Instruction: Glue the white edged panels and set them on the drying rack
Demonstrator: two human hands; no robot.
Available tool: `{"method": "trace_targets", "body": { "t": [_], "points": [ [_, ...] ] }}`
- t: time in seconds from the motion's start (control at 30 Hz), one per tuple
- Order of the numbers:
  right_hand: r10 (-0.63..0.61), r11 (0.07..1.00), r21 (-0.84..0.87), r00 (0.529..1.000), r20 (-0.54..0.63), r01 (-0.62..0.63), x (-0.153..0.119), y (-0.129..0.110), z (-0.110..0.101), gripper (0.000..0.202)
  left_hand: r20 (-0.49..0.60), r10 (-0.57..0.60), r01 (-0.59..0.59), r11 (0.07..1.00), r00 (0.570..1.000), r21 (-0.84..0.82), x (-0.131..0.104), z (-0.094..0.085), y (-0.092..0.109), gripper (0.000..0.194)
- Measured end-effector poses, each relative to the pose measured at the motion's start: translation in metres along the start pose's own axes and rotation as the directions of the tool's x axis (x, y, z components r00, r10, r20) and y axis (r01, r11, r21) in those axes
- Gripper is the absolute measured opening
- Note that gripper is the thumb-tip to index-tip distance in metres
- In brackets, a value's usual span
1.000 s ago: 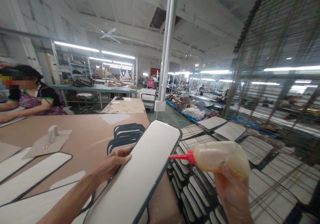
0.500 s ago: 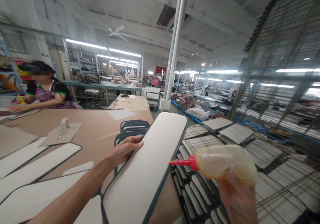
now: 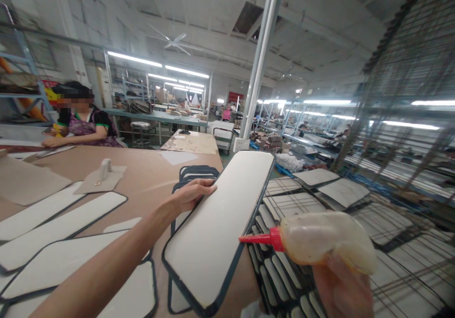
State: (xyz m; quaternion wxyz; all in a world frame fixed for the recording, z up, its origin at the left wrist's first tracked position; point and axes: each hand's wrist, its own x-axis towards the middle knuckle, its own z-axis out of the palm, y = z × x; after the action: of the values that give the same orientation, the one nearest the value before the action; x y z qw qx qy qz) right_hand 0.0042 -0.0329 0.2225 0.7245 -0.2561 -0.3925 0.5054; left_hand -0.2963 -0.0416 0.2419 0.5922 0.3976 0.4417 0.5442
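A long white panel with rounded corners and a dark edge is held tilted above the table. My left hand grips its left edge, thumb on the white face. In my right hand is a squeeze bottle, lying sideways, with amber liquid inside and a red pointed nozzle. The nozzle tip meets the panel's right edge, about midway along; whether liquid flows out I cannot tell. Behind my left hand lies a stack of dark-edged pieces.
More white panels and a beige piece with a handle lie on the brown table. At right, a wire rack bears panels and small strips. A person sits at the table's far left. A pole stands ahead.
The nozzle has slid down along the panel's right edge toward its near end. More of the panel's lower end shows. The whole view has shifted slightly, with the surroundings moving right.
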Motion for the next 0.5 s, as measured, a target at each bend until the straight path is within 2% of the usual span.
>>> {"method": "trace_targets", "body": {
  "t": [0.17,0.33,0.5],
  "points": [
    [0.069,0.997,-0.031,0.992,0.109,-0.066,-0.004,0.005,-0.016,0.066,-0.013,0.011,-0.011,1.0,1.0,0.011,0.005,-0.001,0.004,0.039],
    [0.107,0.994,-0.002,0.988,0.116,-0.107,-0.009,0.007,-0.026,0.059,-0.049,0.035,-0.034,0.999,0.998,0.028,0.01,-0.005,0.006,0.039],
    [0.122,0.992,0.023,0.986,0.116,-0.125,-0.012,0.01,-0.033,0.057,-0.034,0.05,-0.049,0.998,0.998,0.038,0.015,-0.006,0.008,0.034]
  ]
}}
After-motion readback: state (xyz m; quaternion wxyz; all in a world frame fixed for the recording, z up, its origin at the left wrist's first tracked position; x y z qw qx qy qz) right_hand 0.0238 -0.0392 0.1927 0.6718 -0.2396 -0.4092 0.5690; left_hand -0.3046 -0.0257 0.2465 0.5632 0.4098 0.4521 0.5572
